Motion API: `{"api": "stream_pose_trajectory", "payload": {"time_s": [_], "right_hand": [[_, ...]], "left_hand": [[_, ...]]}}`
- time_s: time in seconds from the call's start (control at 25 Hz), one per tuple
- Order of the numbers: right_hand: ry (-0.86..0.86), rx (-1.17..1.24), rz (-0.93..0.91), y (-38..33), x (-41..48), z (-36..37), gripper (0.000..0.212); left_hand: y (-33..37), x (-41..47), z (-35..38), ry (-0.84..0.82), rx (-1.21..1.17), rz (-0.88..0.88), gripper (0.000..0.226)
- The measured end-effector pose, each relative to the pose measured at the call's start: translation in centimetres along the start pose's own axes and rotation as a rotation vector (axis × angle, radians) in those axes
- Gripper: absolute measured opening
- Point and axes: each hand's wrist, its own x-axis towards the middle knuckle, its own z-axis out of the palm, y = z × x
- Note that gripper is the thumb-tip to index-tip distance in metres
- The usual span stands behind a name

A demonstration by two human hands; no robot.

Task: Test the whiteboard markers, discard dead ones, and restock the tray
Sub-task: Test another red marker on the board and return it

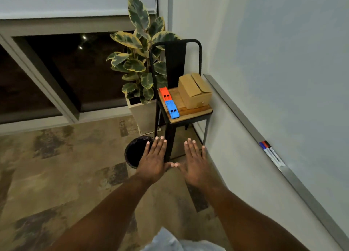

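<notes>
Bare skin and nothing in it: seen from my head, my left hand (154, 159) and right hand (194, 165) hang flat in front of me, palms down and fingers spread. The thumb tips touch each other and neither hand grips anything. I judge that the testing has not begun, since no marker is in hand.

The markers (271, 153) lie at about 3 o'clock from my right hand, well apart from it. They sit side by side in a small bunch on the metal tray (236, 107) that runs along the foot of the whiteboard (292, 61). I can make out blue, red and black caps. The next move, as I see it, is for my right hand to swing out to 3 o'clock, pinch one marker, uncap it and draw a stroke on the board.

At 12 o'clock stands a black chair (190, 112). On its wooden seat are a cardboard box (194, 92) to the right, and an orange box (164, 94) and a blue box (171, 109) end to end on the left. These may hold the fresh stock, but I cannot tell.

The dark bin (132, 152) sits on the floor at 10 o'clock, partly behind my left fingers and handy for dead markers. A plant (136, 61) stands behind the chair. The chair's front leg is close to both hands, but I see nothing between my right hand and the tray.
</notes>
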Motion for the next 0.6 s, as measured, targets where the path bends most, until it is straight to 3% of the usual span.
{"api": "stream_pose_trajectory", "payload": {"time_s": [0.2,0.6], "right_hand": [[0.007,-0.008,0.124,5.3,-5.6,0.0,0.093],[0.106,0.057,0.445,18.0,-22.3,0.6,0.092]], "left_hand": [[6.6,0.8,2.0,-0.004,-0.014,0.117,0.091],[26.4,-0.3,4.0,-0.075,-0.021,0.378,0.085]]}}
